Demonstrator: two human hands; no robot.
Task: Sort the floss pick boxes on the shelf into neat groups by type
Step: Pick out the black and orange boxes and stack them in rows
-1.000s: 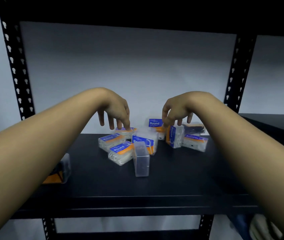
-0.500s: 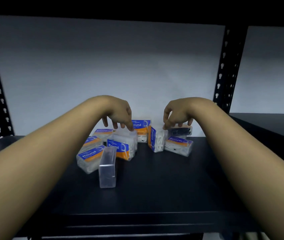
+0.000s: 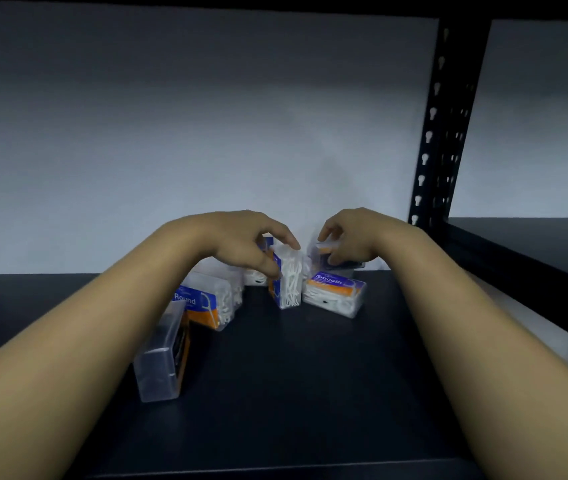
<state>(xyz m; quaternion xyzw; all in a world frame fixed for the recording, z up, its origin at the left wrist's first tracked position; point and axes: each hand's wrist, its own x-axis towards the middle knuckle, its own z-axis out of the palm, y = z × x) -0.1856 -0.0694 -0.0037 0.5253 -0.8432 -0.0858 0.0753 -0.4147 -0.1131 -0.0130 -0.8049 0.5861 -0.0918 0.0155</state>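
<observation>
Black matte shelf board (image 3: 310,393) is filling the lower half of the view, smooth, w/ a faint sheen along its front edge. Pale grey wall (image 3: 171,133) is sitting behind it, plain and flat. Black metal upright (image 3: 443,133) w/ keyhole slots is rising at the right; another dark shelf (image 3: 535,244) is running off beyond it.

Floss pick boxes are sitting clustered toward the back-centre, all clear hard plastic, rectangular, w/ blue-orange labels and white picks showing thru. Upright box (image 3: 289,278) is standing on end; left hand (image 3: 244,244) is pinching it, forefinger over the top edge, thumb against the label side. Just beside it on the right, a "Smooth" box (image 3: 336,292) is lying flat. Behind that one, right hand (image 3: 348,240) is closing thumb and fingers around a dark-filled box (image 3: 327,252), which is partly hidden.

Left of centre, a "Round" box (image 3: 206,303) is lying tilted, touching more boxes behind it that the left arm is mostly covering. Nearest the camera, a clear box (image 3: 163,355) w/ dark contents is standing on its narrow side, blurry.
</observation>
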